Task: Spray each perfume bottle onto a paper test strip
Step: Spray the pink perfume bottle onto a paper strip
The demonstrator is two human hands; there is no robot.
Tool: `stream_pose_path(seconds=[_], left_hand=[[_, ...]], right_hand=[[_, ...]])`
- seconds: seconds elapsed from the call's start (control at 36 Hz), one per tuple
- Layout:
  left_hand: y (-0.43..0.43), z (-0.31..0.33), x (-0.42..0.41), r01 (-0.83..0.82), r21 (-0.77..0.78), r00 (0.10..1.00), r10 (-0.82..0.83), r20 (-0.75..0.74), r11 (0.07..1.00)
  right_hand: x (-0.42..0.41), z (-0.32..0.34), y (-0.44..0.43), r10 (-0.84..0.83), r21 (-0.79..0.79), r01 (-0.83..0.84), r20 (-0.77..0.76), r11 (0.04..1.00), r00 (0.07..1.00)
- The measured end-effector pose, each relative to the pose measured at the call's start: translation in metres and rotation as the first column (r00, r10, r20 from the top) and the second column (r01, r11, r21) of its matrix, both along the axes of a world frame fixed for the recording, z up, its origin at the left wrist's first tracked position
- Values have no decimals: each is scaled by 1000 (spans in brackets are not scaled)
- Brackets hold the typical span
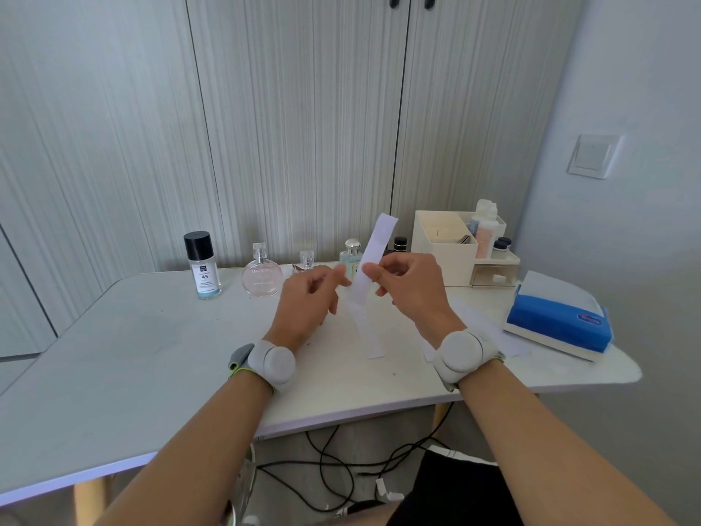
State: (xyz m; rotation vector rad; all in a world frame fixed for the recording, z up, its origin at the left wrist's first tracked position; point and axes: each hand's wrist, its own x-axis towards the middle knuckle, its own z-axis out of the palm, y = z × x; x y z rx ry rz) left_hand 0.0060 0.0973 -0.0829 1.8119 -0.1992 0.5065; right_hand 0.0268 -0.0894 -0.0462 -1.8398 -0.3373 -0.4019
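Head view: my left hand (315, 294) is hovering loosely curled, gripping nothing, while my right hand (407, 286) is pinching the white paper test strip (373, 252) nearly upright above the white table (151, 354), probably keeping its free end clear for spraying; the round pink glass perfume bottle (261, 277) is standing behind among the others.

A plain white paper strip (373, 252) stands in the right grip (411, 288). Left: a black-capped clear bottle (203, 265); right: a blue tissue pack (555, 324).
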Motion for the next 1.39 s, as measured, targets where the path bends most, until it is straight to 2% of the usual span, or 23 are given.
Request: stream_pose_path(seconds=[0.08, 0.22, 0.33, 0.44, 0.64, 0.83, 1.31, 1.39], left_hand=[[6, 1, 0, -151, -154, 987, 158, 37, 976], [16, 3, 4, -348, -363, 912, 402, 83, 865], [22, 4, 7, -404, -484, 871, 488, 57, 776], [22, 6, 7, -421, -529, 843, 532, 71, 737], [21, 5, 11, -421, -555, 835, 545, 72, 718], [21, 4, 10, -417, -551, 840, 538, 71, 723], [21, 3, 9, -439, -509, 833, 548, 78, 740], [21, 3, 9, -431, -511, 835, 544, 87, 743]], right_hand=[[-1, -3, 1, 56, -46, -60, -84, 997, 995], [-4, -12, 9, 179, -158, -204, -159, 966, 971], [-8, -18, 20, 214, -204, -252, -194, 946, 958], [-9, -25, 32, 220, -285, -272, -199, 919, 955], [-9, -41, 48, 158, -495, -210, -145, 843, 977], [-12, -42, 51, 134, -599, -181, -122, 780, 983], [-19, -40, 53, 130, -570, -176, -121, 803, 984], [-20, -35, 50, 133, -532, -164, -96, 831, 986]])
